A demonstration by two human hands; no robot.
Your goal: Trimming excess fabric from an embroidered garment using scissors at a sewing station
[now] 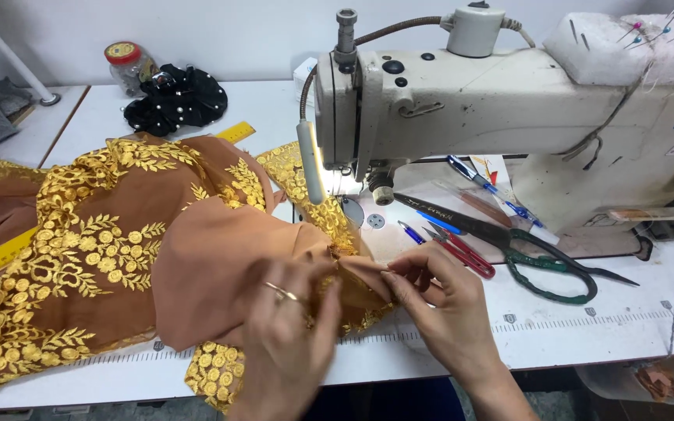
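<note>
the brown fabric with gold embroidery (118,249) spills left of the sewing machine (509,117), its fold bunched just before the needle, its hem at the table's (587,335) front edge. bare tabletop lies right, past the green-handled scissors (540,253). left hand (286,331) and right hand (438,300), fingers curled, both pinch the fold.

Both forearms bare as far as the frame shows; no sleeves, cuffs or gloves visible. Left hand (286,343): one thin metal ring (281,292) on a finger, slightly blurred. Right hand (446,300): no ring or watch visible. Nails short, unpainted as far as can be told.
</note>
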